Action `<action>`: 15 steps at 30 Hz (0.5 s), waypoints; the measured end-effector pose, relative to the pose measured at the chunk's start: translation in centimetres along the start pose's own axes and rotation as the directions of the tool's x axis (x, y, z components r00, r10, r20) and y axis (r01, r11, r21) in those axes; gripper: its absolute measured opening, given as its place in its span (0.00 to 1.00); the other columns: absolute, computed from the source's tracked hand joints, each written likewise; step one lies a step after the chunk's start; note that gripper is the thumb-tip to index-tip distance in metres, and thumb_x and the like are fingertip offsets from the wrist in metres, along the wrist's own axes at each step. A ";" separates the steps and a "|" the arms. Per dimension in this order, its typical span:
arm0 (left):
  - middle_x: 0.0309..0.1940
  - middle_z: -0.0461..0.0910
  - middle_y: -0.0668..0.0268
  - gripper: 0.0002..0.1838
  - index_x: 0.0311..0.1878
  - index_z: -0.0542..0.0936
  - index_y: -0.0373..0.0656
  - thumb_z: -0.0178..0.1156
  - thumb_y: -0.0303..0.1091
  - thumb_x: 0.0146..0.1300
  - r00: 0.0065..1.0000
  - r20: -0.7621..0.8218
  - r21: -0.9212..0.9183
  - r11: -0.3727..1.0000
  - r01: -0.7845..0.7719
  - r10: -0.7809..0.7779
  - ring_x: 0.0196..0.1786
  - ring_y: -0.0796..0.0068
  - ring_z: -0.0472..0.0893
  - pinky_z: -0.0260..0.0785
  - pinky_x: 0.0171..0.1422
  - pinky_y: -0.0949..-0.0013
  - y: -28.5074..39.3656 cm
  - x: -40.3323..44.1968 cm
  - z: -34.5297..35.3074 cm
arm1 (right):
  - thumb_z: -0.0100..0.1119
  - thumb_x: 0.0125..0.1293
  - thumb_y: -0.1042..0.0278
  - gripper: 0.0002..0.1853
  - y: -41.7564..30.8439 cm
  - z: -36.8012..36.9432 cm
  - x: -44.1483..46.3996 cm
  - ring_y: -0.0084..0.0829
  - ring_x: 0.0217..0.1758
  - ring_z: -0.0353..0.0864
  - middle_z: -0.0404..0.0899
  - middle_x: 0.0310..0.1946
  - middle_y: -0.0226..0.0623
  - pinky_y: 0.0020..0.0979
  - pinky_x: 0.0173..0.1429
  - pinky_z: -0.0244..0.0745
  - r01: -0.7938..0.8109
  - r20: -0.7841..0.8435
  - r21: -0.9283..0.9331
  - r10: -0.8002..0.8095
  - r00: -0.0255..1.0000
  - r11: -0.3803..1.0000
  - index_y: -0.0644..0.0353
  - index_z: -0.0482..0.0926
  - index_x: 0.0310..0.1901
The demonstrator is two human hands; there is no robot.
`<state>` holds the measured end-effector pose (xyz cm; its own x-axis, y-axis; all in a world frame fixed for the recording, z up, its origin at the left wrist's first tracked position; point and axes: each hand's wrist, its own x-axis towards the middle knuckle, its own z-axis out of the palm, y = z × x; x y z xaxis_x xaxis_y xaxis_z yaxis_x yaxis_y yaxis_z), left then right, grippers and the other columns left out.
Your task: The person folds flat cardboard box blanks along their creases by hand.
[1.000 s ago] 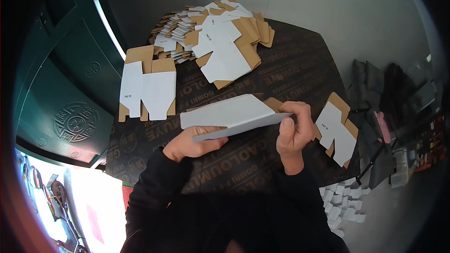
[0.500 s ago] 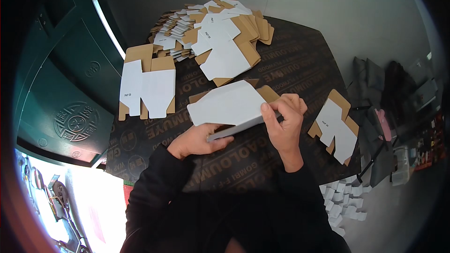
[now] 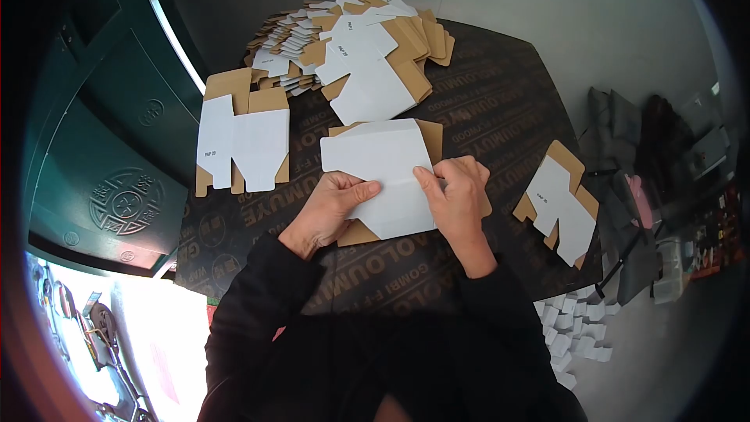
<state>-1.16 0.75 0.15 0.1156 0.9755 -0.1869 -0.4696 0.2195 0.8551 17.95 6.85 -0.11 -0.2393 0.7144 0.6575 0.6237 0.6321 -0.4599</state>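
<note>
Both my hands hold one white-and-brown cardboard box blank (image 3: 383, 152) over the dark table. It lies nearly flat, white side up, with a crease across its middle and brown flaps showing at its edges. My left hand (image 3: 332, 207) grips its left edge, thumb on top and fingers hidden underneath. At the right edge my right hand (image 3: 457, 199) is closed on the blank, its thumb pressed near the crease and its other fingers curled. Beyond it lies a flat blank (image 3: 367, 78) on top of a pile.
A heap of stacked blanks (image 3: 289, 47) covers the table's (image 3: 500, 94) far side. Single flat blanks lie at left (image 3: 262, 141) and right (image 3: 558, 203). Small white pieces (image 3: 574, 332) are on the floor at right. A green door (image 3: 125, 180) stands at left.
The blank was tilted and folded along its crease; now it is opened out flatter, facing up. My left thumb has moved from below onto its top face.
</note>
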 end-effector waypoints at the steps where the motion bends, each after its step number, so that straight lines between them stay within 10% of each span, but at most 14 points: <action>1: 0.28 0.80 0.56 0.10 0.40 0.80 0.25 0.61 0.27 0.63 1.000 -0.009 0.027 0.999 -0.018 0.019 0.26 0.79 0.76 0.66 0.28 0.82 -0.5 0.2 -0.3 | 0.67 0.55 0.61 0.17 -0.2 0.0 0.0 0.30 0.30 0.65 0.72 0.19 0.30 0.34 0.53 0.57 -0.015 0.029 -0.052 0.017 0.999 0.999 0.58 0.70 0.19; 9: 0.18 0.76 0.64 0.10 0.30 0.81 0.27 0.60 0.26 0.64 0.994 -0.026 0.256 0.962 -0.097 0.107 0.18 0.84 0.69 0.61 0.21 0.84 -1.4 0.3 -0.2 | 0.70 0.52 0.53 0.23 -1.1 0.3 -0.3 0.35 0.29 0.65 0.72 0.18 0.38 0.37 0.50 0.60 -0.083 0.157 -0.338 0.143 0.977 0.938 0.61 0.69 0.18; 15: 0.24 0.80 0.57 0.08 0.36 0.80 0.28 0.59 0.25 0.64 1.000 -0.012 0.195 0.981 -0.023 0.026 0.21 0.76 0.77 0.71 0.25 0.80 -1.0 0.5 -1.2 | 0.66 0.57 0.56 0.21 -1.0 0.1 0.0 0.37 0.28 0.66 0.71 0.18 0.41 0.38 0.44 0.63 -0.176 0.139 -0.179 0.202 0.969 0.968 0.62 0.69 0.19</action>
<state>-1.65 1.03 -1.34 0.0927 0.9809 -0.1708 -0.2925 0.1908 0.9370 17.27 6.22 0.33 -0.2090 0.8621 0.4616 0.7793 0.4320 -0.4539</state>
